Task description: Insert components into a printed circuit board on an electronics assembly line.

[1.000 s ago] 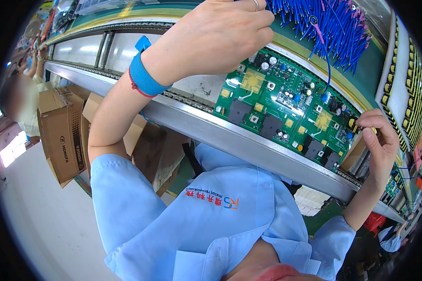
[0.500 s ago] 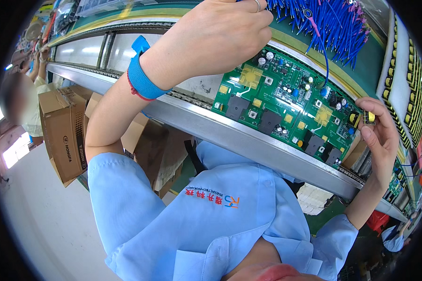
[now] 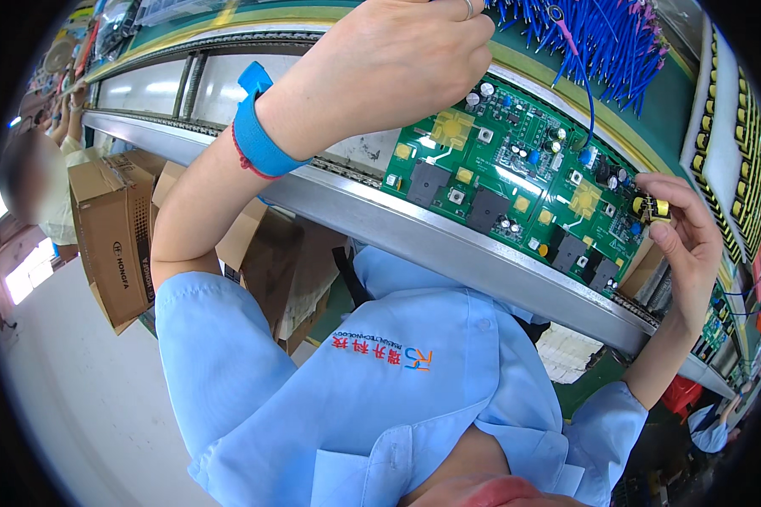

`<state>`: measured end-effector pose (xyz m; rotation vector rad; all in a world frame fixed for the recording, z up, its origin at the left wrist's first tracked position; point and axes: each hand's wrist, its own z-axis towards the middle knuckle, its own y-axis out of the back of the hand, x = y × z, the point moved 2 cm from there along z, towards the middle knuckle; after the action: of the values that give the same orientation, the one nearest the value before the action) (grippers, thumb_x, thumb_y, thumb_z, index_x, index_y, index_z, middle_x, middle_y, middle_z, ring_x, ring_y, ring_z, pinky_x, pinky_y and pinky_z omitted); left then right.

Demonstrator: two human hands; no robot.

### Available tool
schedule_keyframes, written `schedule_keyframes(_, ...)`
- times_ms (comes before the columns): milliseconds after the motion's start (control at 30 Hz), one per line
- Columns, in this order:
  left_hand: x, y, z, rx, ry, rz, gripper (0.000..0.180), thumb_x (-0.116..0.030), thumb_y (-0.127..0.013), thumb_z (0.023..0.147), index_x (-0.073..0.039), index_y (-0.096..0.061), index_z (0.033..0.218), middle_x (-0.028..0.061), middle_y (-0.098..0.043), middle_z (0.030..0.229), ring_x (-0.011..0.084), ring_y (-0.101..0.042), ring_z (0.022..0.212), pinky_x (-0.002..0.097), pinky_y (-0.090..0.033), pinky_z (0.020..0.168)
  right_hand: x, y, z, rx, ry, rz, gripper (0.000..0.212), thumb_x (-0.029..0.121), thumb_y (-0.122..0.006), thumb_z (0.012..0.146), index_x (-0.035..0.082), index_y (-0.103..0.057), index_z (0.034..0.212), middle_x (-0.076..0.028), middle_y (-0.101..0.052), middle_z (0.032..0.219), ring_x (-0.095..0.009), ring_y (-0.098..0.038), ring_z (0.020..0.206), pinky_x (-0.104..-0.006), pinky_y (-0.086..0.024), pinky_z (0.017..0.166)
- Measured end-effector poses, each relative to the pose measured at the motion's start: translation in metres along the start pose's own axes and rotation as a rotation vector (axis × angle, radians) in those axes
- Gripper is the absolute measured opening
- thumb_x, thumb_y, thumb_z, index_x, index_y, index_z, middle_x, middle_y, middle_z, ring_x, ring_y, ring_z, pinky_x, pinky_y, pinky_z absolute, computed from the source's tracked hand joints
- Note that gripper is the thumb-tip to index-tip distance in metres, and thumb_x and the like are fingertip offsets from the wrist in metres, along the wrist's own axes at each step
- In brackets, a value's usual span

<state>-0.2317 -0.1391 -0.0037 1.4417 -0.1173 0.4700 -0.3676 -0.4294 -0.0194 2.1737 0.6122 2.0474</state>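
Note:
My left hand (image 3: 410,72), with a ring and a blue wrist strap (image 3: 262,135), is curled above the left part of a green circuit board (image 3: 528,211). Its fingertips are hidden or cut off at the top edge, so what they hold does not show. Between the thumb and fingers of my right hand (image 3: 685,224) is a small yellow-and-black transformer (image 3: 654,208), at the right end of the board. I cannot tell whether it touches the board. The board carries black blocks, capacitors and yellow tape patches. A blue wire (image 3: 590,106) with a ring terminal arches up from it.
A bundle of blue wires (image 3: 621,63) lies beyond the board. White foam (image 3: 719,135) with rows of yellow-and-black transformers stands at the right. A metal rail (image 3: 380,207) runs along the near side. Cardboard boxes (image 3: 110,245) and another person (image 3: 38,177) are at the left.
My right hand has brought the transformer slightly left and up, turning it so more of it shows at the board's end. My left hand has barely moved.

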Motion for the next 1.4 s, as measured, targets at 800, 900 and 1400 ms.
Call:
schedule_keyframes(800,-0.004,-0.008,-0.01,-0.118,0.092,-0.01,0.009,-0.013,-0.059,0.075,-0.006,-0.062,0.07,0.0049,-0.052,0.071,0.0206,-0.053,0.078,0.0337,-0.038,0.079,0.058,-0.068,0.046,-0.07,0.266,-0.237,0.034,-0.009,-0.06,0.082,0.001,-0.066,0.113,-0.011,-0.061,0.114,-0.016,-0.063,0.099,-0.0256,-0.055,0.079)
schedule_keyframes(900,-0.006,-0.005,-0.015,-0.143,0.106,-0.034,0.009,-0.014,-0.059,0.075,-0.006,-0.061,0.07,0.0049,-0.052,0.071,0.0205,-0.053,0.078,0.0337,-0.038,0.079,0.062,-0.079,0.051,-0.053,0.279,-0.267,0.034,-0.01,-0.061,0.08,0.002,-0.066,0.112,-0.01,-0.061,0.112,-0.017,-0.064,0.097,-0.0269,-0.056,0.079)
schedule_keyframes(1400,0.001,-0.004,-0.021,-0.19,0.19,-0.21,0.006,-0.012,-0.065,0.074,-0.007,-0.065,0.077,0.0042,-0.057,0.083,0.0214,-0.054,0.087,0.0376,-0.035,0.088,0.055,-0.091,0.061,-0.107,0.332,-0.403,0.035,-0.01,-0.061,0.08,0.003,-0.062,0.112,-0.01,-0.062,0.1,-0.021,-0.065,0.089,-0.0301,-0.057,0.077)
